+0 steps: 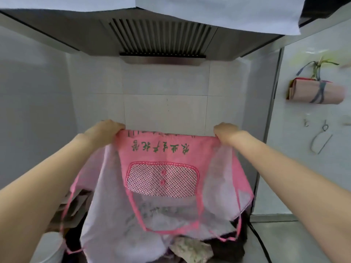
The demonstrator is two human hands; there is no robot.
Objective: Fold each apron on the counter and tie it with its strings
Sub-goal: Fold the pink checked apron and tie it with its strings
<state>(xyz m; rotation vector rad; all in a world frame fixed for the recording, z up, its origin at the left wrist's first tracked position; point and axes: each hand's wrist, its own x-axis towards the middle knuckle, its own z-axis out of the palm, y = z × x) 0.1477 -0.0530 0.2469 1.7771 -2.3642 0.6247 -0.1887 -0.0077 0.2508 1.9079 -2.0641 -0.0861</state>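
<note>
Pink apron [163, 168] held up in the air at centre frame, spread between both hands, hanging down toward the pile of other cloth [190, 245] at lower centre. Left hand [106, 130] has its fingers curled over the upper left corner of the top edge; right hand [226, 132] likewise pinches the upper right corner; the edge between them is pulled nearly taut. Green printed characters read upside down, and the checked pocket [162, 179] with two buttons sits mid-panel, so the apron appears inverted. Fabric judged very light, thin and limp: side panels are see-through, drape in soft folds, no stiffness to hold a crease; likely to slide and billow, so folds will want pressing flat on a surface. Pink strings [239, 223] dangle loose at lower left and lower right; prone to tangling in the pile below. Best hold judged to be the bound pink hem and corners, which look firmer than the sheer body. Room: open air in front of the tiled wall [165, 107], range hood [161, 37] well above the hands. Black cable [260, 242] at lower right could snag a string. A rolled, tied bundle [317, 92] hangs at upper right, well apart. Counter surface below mostly hidden by cloth
</note>
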